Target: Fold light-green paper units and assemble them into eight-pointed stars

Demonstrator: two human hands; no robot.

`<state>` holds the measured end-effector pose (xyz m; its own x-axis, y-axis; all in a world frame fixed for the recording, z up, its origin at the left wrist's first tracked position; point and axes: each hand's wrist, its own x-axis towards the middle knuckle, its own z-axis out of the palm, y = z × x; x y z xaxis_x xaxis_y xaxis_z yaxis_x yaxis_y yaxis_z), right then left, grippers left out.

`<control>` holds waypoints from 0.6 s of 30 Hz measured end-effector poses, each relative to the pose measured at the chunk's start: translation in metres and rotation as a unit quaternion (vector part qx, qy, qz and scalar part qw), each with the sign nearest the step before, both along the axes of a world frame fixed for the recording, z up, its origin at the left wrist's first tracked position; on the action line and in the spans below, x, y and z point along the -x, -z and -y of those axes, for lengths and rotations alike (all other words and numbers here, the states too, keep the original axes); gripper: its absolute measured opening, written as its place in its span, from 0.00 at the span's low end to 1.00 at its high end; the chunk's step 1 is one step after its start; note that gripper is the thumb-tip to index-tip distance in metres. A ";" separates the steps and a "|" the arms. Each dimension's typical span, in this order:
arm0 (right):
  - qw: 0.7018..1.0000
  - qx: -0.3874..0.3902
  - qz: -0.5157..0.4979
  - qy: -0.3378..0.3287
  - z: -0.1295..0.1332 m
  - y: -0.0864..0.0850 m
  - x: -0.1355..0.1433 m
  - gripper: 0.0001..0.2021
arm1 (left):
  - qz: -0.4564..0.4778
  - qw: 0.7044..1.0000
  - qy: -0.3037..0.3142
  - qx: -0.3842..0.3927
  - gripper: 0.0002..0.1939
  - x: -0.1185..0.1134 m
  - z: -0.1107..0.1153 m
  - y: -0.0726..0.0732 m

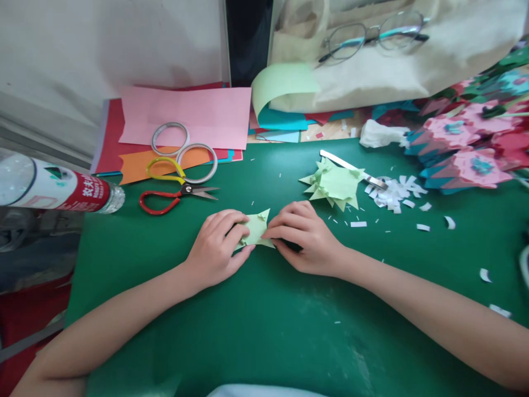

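I see the left hand (pixel 223 242) gripping the green paper (pixel 258 225) over the table (pixel 256 336), while the right hand (pixel 303 237) pinches its edge; light, even pressure should best avoid tearing.

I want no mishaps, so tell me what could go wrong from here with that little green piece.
The green paper has thin points, so the left hand and right hand could crease or tear one. The scissors lie open near the left hand; a careless reach might nick a finger. Loose scraps near the right hand could get swept about.
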<state>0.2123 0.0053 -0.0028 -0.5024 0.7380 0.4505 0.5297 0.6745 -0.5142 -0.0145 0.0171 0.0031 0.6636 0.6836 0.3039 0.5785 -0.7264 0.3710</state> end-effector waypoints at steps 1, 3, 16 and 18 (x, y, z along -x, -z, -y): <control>0.999 -0.033 0.020 -0.002 -0.001 0.000 -0.001 0.08 | 0.002 1.000 0.010 0.002 0.06 0.001 -0.002 0.000; 0.994 -0.096 0.060 -0.012 -0.003 -0.001 -0.003 0.08 | 0.001 0.999 0.031 0.009 0.07 0.003 -0.006 0.000; 0.959 -0.238 0.134 -0.072 -0.009 -0.001 -0.016 0.07 | 0.014 0.996 0.087 0.012 0.03 0.005 -0.010 0.004; 0.956 -0.245 0.145 -0.079 -0.007 -0.003 -0.015 0.07 | 0.010 0.996 0.089 -0.013 0.03 0.004 -0.009 0.003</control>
